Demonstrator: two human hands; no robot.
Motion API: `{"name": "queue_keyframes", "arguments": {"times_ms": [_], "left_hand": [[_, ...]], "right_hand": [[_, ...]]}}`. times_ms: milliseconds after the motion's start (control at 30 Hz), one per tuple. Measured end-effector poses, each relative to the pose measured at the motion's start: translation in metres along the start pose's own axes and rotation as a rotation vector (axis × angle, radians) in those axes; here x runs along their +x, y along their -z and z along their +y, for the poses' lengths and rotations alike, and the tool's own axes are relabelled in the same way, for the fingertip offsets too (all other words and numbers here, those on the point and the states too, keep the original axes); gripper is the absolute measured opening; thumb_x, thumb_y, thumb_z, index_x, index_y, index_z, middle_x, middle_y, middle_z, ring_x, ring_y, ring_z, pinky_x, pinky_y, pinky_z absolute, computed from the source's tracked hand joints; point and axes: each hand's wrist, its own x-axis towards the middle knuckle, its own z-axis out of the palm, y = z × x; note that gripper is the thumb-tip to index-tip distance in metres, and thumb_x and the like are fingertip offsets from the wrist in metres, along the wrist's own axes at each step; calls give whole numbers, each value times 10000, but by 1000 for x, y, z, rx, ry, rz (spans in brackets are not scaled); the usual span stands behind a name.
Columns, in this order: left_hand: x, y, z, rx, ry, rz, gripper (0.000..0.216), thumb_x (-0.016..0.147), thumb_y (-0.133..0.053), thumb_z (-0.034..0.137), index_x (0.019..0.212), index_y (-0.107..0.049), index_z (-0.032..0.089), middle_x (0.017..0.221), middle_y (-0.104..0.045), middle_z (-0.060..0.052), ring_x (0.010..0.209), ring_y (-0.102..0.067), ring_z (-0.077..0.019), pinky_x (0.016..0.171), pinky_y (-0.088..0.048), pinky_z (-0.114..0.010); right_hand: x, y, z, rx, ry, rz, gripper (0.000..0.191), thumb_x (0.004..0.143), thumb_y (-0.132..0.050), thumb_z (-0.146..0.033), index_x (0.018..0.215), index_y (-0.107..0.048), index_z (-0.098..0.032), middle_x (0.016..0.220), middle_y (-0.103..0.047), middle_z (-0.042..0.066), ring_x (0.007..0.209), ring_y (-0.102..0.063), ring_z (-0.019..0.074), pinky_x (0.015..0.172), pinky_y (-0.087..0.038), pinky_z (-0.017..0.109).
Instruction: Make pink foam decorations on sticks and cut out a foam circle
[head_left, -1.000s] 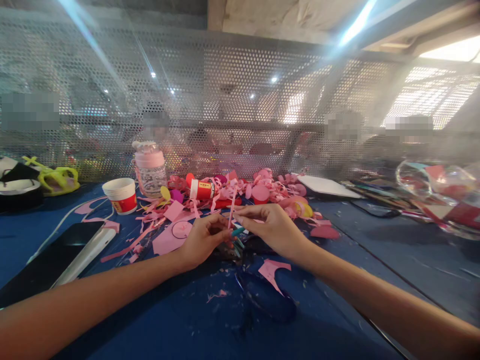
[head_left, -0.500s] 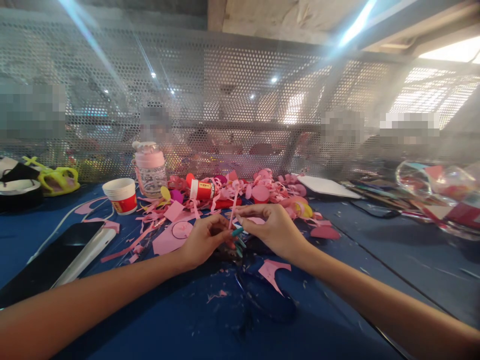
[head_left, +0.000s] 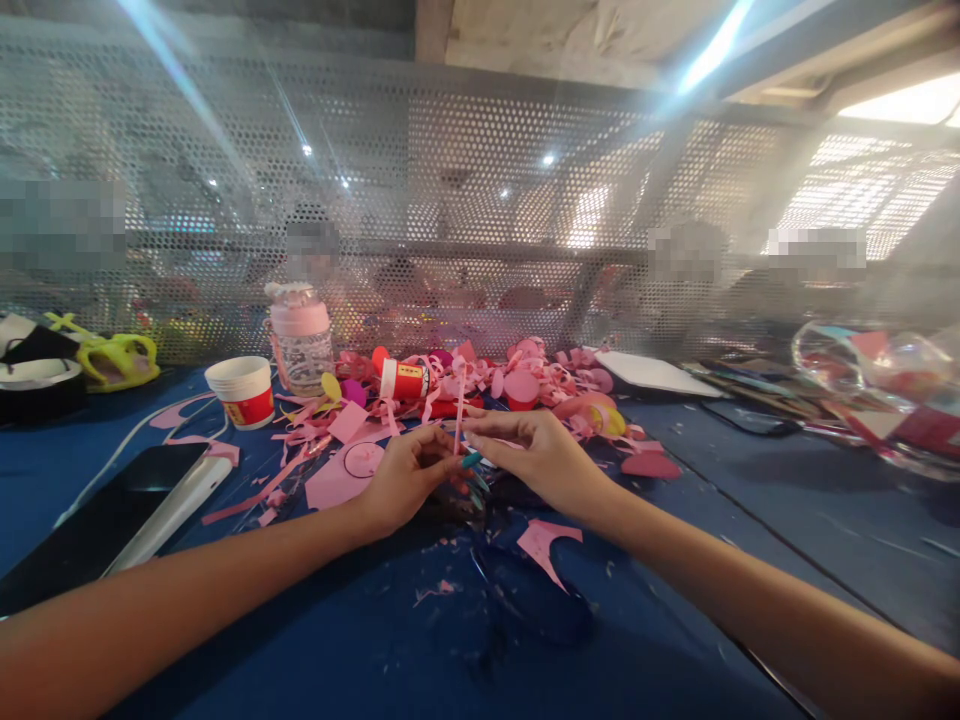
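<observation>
Blue table [head_left: 285,640], edged at the back by perforated screen [head_left: 480,180], far side crowded by pink scraps [head_left: 521,385]. From the left: one stack of paper cups [head_left: 251,408], upright, inside unseen; one bottle [head_left: 301,340]; one cup [head_left: 409,380] on its side; left hand [head_left: 409,478] pinching one upright pink strip [head_left: 459,415] mid-table, slim teal piece [head_left: 471,460] by the thumb; right hand [head_left: 551,458] bent beside the strip, grip impossible to tell.

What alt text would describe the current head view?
A left hand holds a thin pink strip upright, the right hand close beside it, over a blue table. Beyond them, pink paper scraps lie heaped near a pink-lidded bottle and stacked red-and-white cups.
</observation>
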Motion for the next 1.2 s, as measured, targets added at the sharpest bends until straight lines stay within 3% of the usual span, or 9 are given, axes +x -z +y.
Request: {"name": "queue_keyframes", "arguments": {"times_ms": [200, 400, 667, 900, 1200], "left_hand": [[-1, -2, 1, 11, 15, -3, 234, 656, -685, 302, 725, -528, 142, 596, -604, 32, 498, -602, -98, 520, -489, -215], [-2, -2, 3, 73, 0, -13, 205, 691, -652, 302, 737, -530, 144, 599, -608, 30, 506, -605, -96, 515, -477, -202], [-2, -1, 2, 147, 5, -5, 226, 692, -650, 338, 700, -526, 150, 590, -603, 17, 534, -610, -113, 528, -476, -219], [-3, -1, 1, 163, -11, -13, 245, 688, -651, 360, 705, -521, 153, 601, -608, 10, 547, -615, -124, 542, -484, -237], [-2, 0, 0, 104, -36, -6, 252, 681, -662, 348, 714, -510, 150, 620, -588, 24, 559, -628, -122, 551, -488, -229]], "right_hand": [[2, 1, 2, 18, -14, -33, 198, 769, -567, -247, 912, -704, -254, 919, -711, 4, 905, -643, 192, 857, -484, 340], [1, 1, -1, -47, 7, -33, 200, 773, -549, -218, 882, -714, -248, 896, -714, 3, 984, -606, 195, 942, -415, 364], [-1, 0, -4, -158, 19, -32, 212, 770, -524, -196, 828, -727, -219, 805, -711, 10, 816, -643, 211, 861, -464, 372], [-2, -2, -5, -206, 27, 15, 203, 742, -523, -159, 769, -721, -195, 763, -708, 19, 865, -644, 230, 843, -475, 361], [0, 2, 1, -171, 31, 69, 205, 747, -538, -175, 852, -709, -218, 859, -712, 15, 855, -647, 194, 807, -491, 325]]}}
